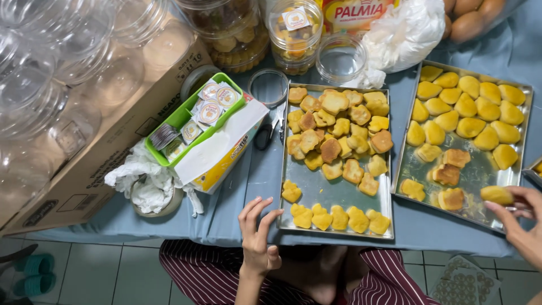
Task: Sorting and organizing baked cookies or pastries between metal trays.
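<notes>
Two hands are in play, and the right hand [522, 226] is the one with a catch: at the lower right of the frame its thumb and fingertips pinch an oval yellow cookie [497, 195], held just over the bottom right corner of the right baking tray [480, 169]. That cookie's long axis runs roughly left to right across the picture, and it pokes out to the left of the fingertips, toward the tray's middle.

Over at bottom centre, the left hand [257, 237] carries nothing. Its fingers are spread and loosely curled, tips pointing up the frame, hovering at the lower left corner of the left baking tray [333, 189]. Nearest to it is a small yellow flower-shaped cookie [291, 192], up and to the right of the fingertips, lying flat on the tray and apart from them. A row of similar yellow cookies [339, 217] lines the tray's bottom edge, further right of that hand.
</notes>
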